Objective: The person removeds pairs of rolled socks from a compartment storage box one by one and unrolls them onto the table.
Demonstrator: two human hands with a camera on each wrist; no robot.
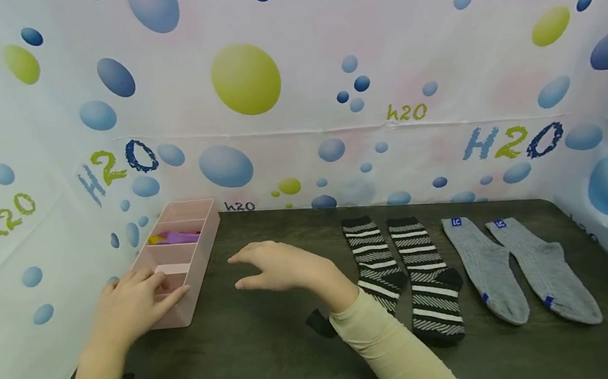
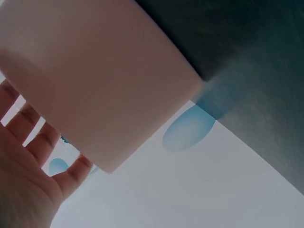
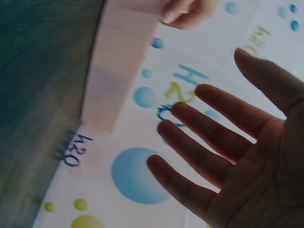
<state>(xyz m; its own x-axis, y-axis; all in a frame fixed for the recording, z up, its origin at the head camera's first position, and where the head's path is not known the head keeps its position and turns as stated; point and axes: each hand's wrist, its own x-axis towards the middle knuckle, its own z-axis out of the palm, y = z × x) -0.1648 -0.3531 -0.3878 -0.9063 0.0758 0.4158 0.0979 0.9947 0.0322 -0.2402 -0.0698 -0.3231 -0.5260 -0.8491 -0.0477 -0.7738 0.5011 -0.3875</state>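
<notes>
In the head view, a pink divided box [image 1: 202, 264] is seen on the dark table [image 1: 248, 368], at the left, its far end set close to the printed backdrop [image 1: 246, 80]. Its near end is partly covered by the left hand [image 1: 129, 307], whose thumb is laid toward the right long wall. In the second compartment from the far end a purple item [image 1: 180, 237] and something yellow [image 1: 155, 239] are held (what they are cannot be made out). The right hand [image 1: 283, 268] is held above the table, apart from the box, with nothing in it. Farther right, striped socks [image 1: 430, 282] and grey socks [image 1: 554, 267] are laid out flat. From its thin, smooth walls the box may be judged light, fairly stiff and a little slippery, easily slid.

In the left wrist view, the plain end wall [image 2: 109, 80] is shown close up, with the left fingers [image 2: 45, 137] reached over its rim; their tips are hidden, so whether a grip is taken cannot be told.

In the right wrist view, the right fingers [image 3: 218, 109] are spread and straight, the box being seen beyond them. A steady hold would best be taken on both long walls near mid-length, with the box kept level so the contents are not shifted
</notes>
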